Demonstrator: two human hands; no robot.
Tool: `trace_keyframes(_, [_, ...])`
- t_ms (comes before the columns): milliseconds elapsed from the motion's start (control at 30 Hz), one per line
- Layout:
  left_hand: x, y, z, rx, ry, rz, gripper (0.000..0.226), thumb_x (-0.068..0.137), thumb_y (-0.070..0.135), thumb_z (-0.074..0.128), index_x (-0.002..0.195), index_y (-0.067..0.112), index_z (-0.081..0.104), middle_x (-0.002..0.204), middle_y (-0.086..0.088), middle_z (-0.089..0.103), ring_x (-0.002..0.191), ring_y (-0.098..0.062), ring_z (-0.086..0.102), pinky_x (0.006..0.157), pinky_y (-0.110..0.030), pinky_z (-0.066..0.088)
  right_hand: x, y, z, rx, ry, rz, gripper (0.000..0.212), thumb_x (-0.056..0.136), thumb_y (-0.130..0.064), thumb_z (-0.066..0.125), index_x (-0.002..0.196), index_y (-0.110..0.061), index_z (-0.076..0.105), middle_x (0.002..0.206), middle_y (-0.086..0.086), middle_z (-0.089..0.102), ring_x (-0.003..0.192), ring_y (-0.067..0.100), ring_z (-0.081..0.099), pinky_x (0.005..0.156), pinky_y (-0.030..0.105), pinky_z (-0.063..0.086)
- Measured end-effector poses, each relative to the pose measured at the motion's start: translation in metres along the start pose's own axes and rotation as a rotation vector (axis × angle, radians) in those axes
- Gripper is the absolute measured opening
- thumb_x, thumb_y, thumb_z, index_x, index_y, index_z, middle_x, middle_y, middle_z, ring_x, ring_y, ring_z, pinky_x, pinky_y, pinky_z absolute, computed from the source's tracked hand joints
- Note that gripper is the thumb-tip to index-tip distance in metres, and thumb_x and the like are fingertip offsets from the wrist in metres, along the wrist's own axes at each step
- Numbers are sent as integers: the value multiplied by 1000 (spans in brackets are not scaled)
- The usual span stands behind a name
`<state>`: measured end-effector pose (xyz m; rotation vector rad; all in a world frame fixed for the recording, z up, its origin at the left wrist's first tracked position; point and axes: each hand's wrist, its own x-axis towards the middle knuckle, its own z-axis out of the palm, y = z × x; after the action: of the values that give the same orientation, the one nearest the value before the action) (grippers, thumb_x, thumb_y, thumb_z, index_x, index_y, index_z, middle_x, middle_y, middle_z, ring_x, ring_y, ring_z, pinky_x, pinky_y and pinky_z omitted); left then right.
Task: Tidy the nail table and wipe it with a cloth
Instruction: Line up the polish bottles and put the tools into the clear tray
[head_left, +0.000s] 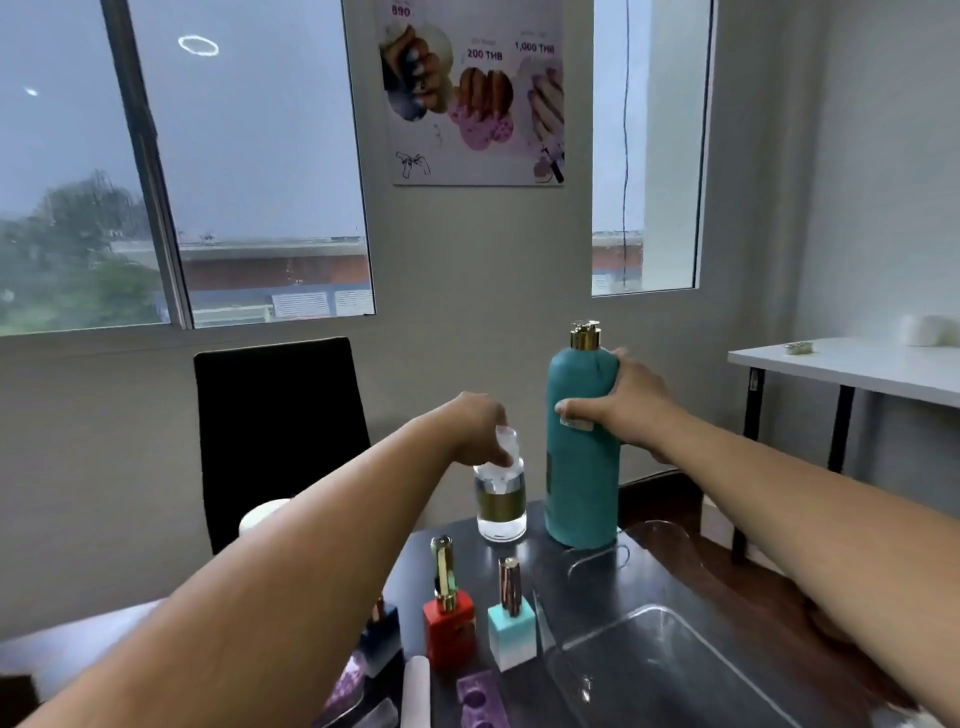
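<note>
A tall teal pump bottle (579, 483) with a gold pump stands at the far edge of the dark nail table (582, 597). My right hand (621, 402) is wrapped around its upper body. Just left of it stands a small clear bottle (500, 506) with a gold band. My left hand (483, 423) grips its clear cap from above. Nearer to me stand a red nail polish bottle (449, 626), a teal-and-white one (511, 626) and a dark blue one (382, 644) partly hidden by my left forearm.
A clear plastic tray (670, 670) lies on the table's right half. A white roll (415, 693) and a purple toe separator (480, 701) lie at the near edge. A black chair (278, 431) faces the table. A white side table (852, 366) stands at right.
</note>
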<state>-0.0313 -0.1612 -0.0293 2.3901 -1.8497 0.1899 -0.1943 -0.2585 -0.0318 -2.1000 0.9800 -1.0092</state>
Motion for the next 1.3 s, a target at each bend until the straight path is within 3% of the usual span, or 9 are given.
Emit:
trace_keyframes(267, [6,4,8,51,-9,25,55,83,40,63,129,12,52,129,-8,58,116,-27,52,98,-34,40,-1,4,1,56,-65,9,80,56,-42,85,123,-26,44,116,0,57,107,23,56,92,44,50])
trace_keyframes(433, [-12,-2,1,62,-45,-2,73,85,45,61,142,9,34,144,-10,44,130,-28,41,107,-35,31,-13,0,-7,68,-123,33,92,61,-48,82,136,-26,33,132,4,51,116,24,52,98,45,47])
trace_keyframes(533, [-38,-15,-20,53,18,-16,73,84,44,62,142,12,34,144,-8,43,131,-26,41,108,-34,30,-28,-11,-18,-23,12,10,104,65,-57,76,146,-20,21,148,10,37,131,30,41,105,46,39])
trace_keyframes(667, [-82,-36,-54,35,103,-49,66,83,45,63,137,14,42,136,-8,51,123,-25,48,103,-31,34,-62,-32,-25,-103,229,-239,71,74,-46,73,131,-18,41,133,5,47,120,21,46,92,31,39])
trace_keyframes(733, [-104,-47,-65,26,126,-76,63,82,45,64,135,15,46,134,-8,52,121,-24,49,102,-31,35,-77,-43,-22,-121,107,-292,49,78,-41,71,118,-21,52,118,-1,55,106,15,53,82,25,40])
trace_keyframes(800, [-127,-57,-71,32,102,-121,63,82,46,64,134,15,47,134,-7,51,122,-24,47,102,-31,35,-92,-54,-16,-180,-147,-303,32,80,-38,70,107,-26,59,107,-6,59,99,12,57,76,21,42])
trace_keyframes(933, [-164,-74,-64,41,-5,-217,64,82,44,64,136,15,45,136,-6,49,124,-22,45,100,-29,35,-118,-67,5,-382,-500,-325,26,81,-33,70,105,-25,64,96,-13,59,94,7,60,68,11,43])
trace_keyframes(1133, [-188,-88,-27,31,-27,-287,59,85,37,62,137,18,42,137,-7,46,125,-23,42,99,-31,37,-128,-69,30,-526,-599,-290,23,82,-18,71,105,-16,70,104,-2,70,91,7,63,78,15,48])
trace_keyframes(1300, [-186,-93,-18,-20,49,-294,45,88,29,60,131,21,48,130,-8,50,119,-24,46,94,-31,40,-126,-70,39,-631,-570,-288,18,80,-8,71,95,-17,74,98,-2,71,91,12,62,90,28,47])
